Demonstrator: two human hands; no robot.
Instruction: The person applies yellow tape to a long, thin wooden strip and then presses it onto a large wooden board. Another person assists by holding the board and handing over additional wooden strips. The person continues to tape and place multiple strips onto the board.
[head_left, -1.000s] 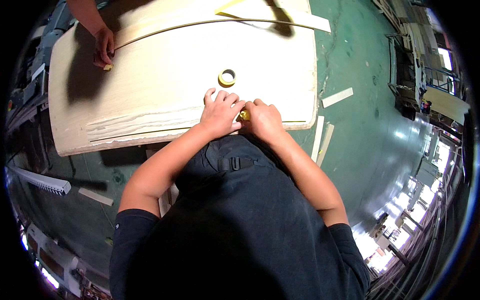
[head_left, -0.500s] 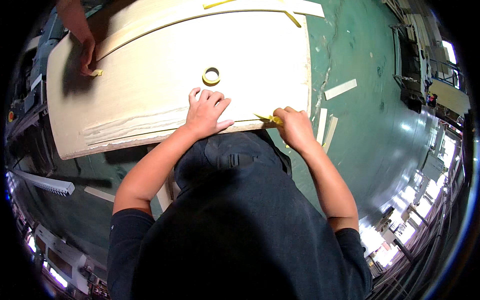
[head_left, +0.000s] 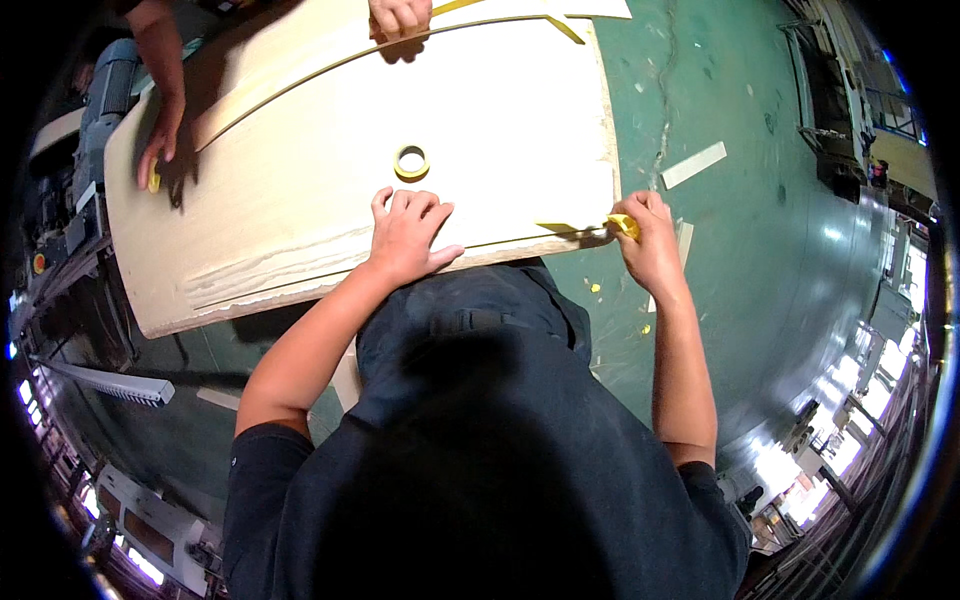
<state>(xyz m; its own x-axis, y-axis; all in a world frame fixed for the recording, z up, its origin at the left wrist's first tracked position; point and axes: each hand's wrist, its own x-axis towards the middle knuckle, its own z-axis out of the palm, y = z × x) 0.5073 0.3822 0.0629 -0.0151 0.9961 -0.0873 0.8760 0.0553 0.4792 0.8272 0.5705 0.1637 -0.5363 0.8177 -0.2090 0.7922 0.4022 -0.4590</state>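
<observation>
green floor (head_left: 740,300) spreads around a pale board (head_left: 500,120), with offcuts (head_left: 693,165) lying on it to the right. the left hand (head_left: 408,235) rests on the board near its close edge, fingers spread wide, gripping nothing. the right hand (head_left: 652,240), at the board's right corner, has its fingers closed on yellow tape (head_left: 627,226); a thin yellow tail (head_left: 557,226) shows just left of it, along the near edge. the roll (head_left: 411,177) sits on the board, just beyond the left fingertips and apart from them.

the step looks like drawing the tape along that edge. to do it well, i'd press the left palm firmly so the board can't shift, pull low and evenly in line with the edge, and slow down at the corner, where the tape could snag or tear.

some of this is hard to make out. the right fingertips are curled out of sight, so the exact pinch can't be told, nor whether tail and tape are one piece, nor whether the tail is stuck down. across the board, a co-worker's two hands (head_left: 160,145) (head_left: 402,18) appear by a curved lath (head_left: 330,58), the body cut off by the frame; what the upper one grips is unclear.
</observation>
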